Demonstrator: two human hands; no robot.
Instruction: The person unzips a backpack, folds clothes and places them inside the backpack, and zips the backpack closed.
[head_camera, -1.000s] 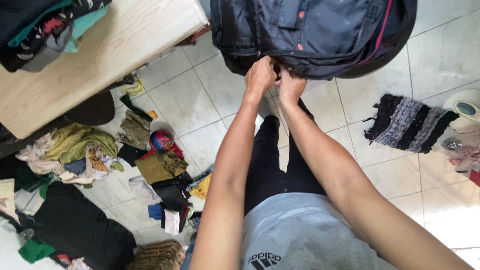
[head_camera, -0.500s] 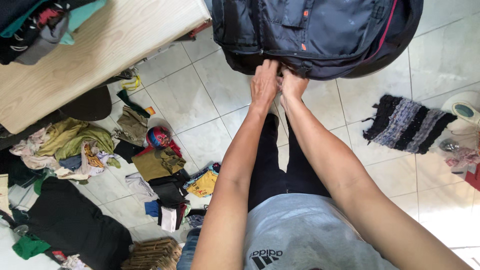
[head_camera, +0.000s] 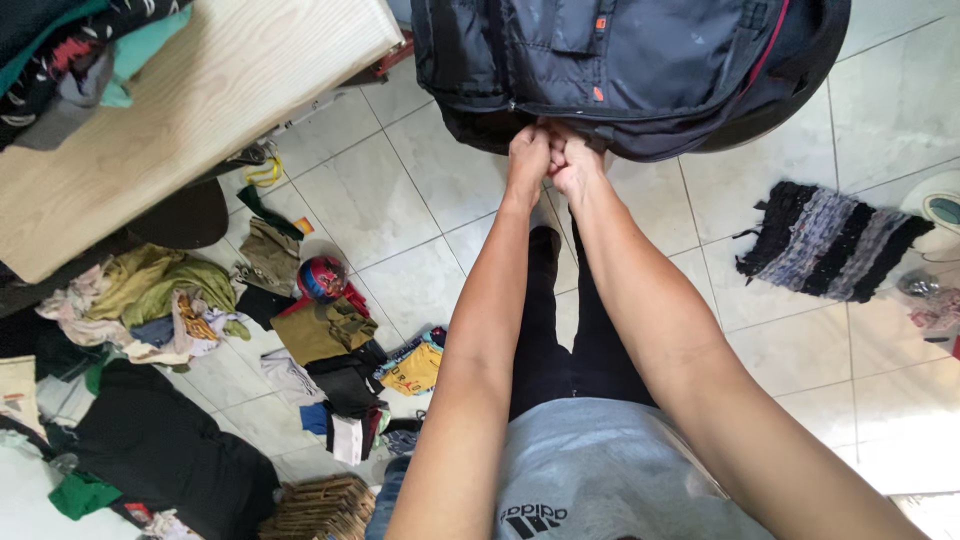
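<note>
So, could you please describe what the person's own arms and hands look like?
Both arms are bare from above the elbow down. The left hand and right hand wear no gloves, rings or watch that show. Only a grey short-sleeved T-shirt with dark chest lettering appears.

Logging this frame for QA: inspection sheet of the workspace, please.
Surface: pale tiled floor; wooden table at upper left.
Job's things: dark navy backpack with red trim, at the top of the view.
Clutter: clothes pile on the floor, folded clothes on the table, red-blue ball.
Hands: left hand and right hand pressed together, gripping the backpack's lower edge.
Cables: nothing seen.
Surroundings: striped woven rug, wicker basket.
</note>
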